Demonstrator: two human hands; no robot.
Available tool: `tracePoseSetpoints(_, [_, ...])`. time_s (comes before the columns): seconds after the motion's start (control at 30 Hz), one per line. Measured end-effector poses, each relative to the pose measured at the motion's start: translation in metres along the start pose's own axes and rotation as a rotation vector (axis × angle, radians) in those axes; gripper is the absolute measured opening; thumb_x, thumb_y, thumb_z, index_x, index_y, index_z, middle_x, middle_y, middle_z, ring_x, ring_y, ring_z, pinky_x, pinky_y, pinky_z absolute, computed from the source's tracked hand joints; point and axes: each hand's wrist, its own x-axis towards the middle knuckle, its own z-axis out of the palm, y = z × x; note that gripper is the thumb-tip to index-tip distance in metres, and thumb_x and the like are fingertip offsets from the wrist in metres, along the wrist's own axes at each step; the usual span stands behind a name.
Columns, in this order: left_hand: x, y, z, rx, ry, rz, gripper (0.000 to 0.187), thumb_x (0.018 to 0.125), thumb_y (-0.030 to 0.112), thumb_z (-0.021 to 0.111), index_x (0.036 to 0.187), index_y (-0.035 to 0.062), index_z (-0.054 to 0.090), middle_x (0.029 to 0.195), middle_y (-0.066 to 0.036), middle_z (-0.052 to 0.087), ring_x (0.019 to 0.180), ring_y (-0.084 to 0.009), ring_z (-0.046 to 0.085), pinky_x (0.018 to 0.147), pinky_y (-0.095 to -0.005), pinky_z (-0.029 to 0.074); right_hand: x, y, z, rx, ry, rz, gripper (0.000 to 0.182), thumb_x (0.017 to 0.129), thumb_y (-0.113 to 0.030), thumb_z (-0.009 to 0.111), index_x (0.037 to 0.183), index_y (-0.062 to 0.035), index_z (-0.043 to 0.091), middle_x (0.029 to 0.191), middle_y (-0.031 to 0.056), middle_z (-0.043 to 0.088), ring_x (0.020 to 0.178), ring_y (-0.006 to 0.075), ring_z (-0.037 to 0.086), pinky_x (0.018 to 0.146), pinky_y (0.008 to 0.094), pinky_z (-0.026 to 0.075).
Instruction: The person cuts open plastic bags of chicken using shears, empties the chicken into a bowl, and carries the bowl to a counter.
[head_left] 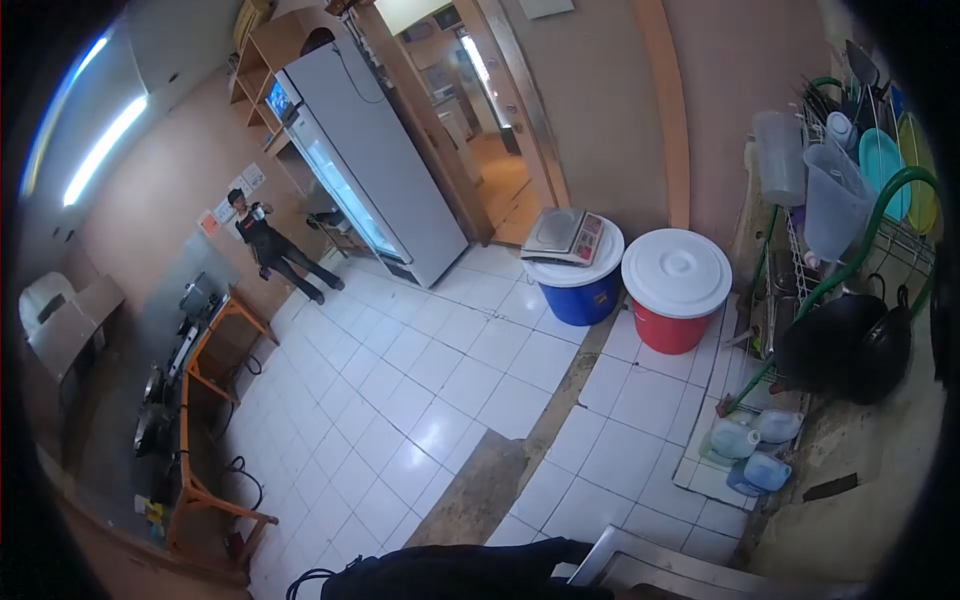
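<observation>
Neither of my hands shows in the head view. Dark clothing, apparently my own, fills the bottom edge, and part of it reaches toward the metal rim of a steel counter or sink. Whether a hand rests on that surface is hidden below the frame. Beyond it, a red bucket with a white lid stands on the tiles. Beside that is a blue bucket, its white lid carrying a digital scale.
A wire rack holds jugs, plates and black woks at right, above several plastic jugs. An upright fridge stands by a doorway. A person stands at the far wall near an orange-framed stove bench.
</observation>
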Motion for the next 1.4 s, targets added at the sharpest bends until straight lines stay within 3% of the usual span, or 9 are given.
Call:
tracePoseSetpoints(0.43, [0.000, 0.003, -0.038, 0.065, 0.000, 0.046, 0.043, 0.089, 0.037, 0.048, 0.119, 0.0061, 0.051, 0.113, -0.007, 0.056, 0.101, -0.0187, 0.053, 0.089, -0.0378, 0.039, 0.011, 0.008, 0.021, -0.109, 0.009, -0.003, 0.043, 0.088, -0.050, 0.045, 0.101, -0.0100, 0.055, 0.078, -0.0008, 0.054, 0.066, 0.0083, 0.049, 0.053, 0.0251, 0.040])
tracePoseSetpoints(1.07, [0.012, 0.025, -0.039, 0.143, -0.081, 0.129, 0.044, 0.091, 0.037, 0.045, 0.121, 0.0062, 0.050, 0.115, -0.008, 0.055, 0.106, -0.0193, 0.052, 0.093, -0.0390, 0.036, 0.036, -0.036, 0.024, -0.299, 0.048, -0.077, 0.042, 0.088, -0.049, 0.045, 0.100, -0.0101, 0.055, 0.077, -0.0014, 0.054, 0.065, 0.0077, 0.049, 0.051, 0.0256, 0.039])
tracePoseSetpoints(1.27, [0.042, 0.041, 0.023, 0.196, -0.277, 0.153, 0.044, 0.091, 0.036, 0.044, 0.122, 0.0062, 0.049, 0.116, -0.008, 0.055, 0.107, -0.0195, 0.052, 0.095, -0.0394, 0.035, 0.018, -0.094, -0.007, -0.354, 0.177, -0.227, 0.042, 0.088, -0.049, 0.045, 0.100, -0.0102, 0.055, 0.077, -0.0016, 0.054, 0.065, 0.0075, 0.048, 0.050, 0.0258, 0.039])
tracePoseSetpoints(1.4, [0.074, 0.031, 0.165, 0.295, -0.669, 0.086, 0.044, 0.091, 0.036, 0.044, 0.123, 0.0062, 0.049, 0.117, -0.008, 0.054, 0.108, -0.0196, 0.052, 0.096, -0.0396, 0.035, -0.084, -0.160, -0.075, -0.344, 0.509, -0.465, 0.042, 0.088, -0.049, 0.045, 0.100, -0.0102, 0.056, 0.077, -0.0017, 0.054, 0.065, 0.0074, 0.048, 0.050, 0.0259, 0.039])
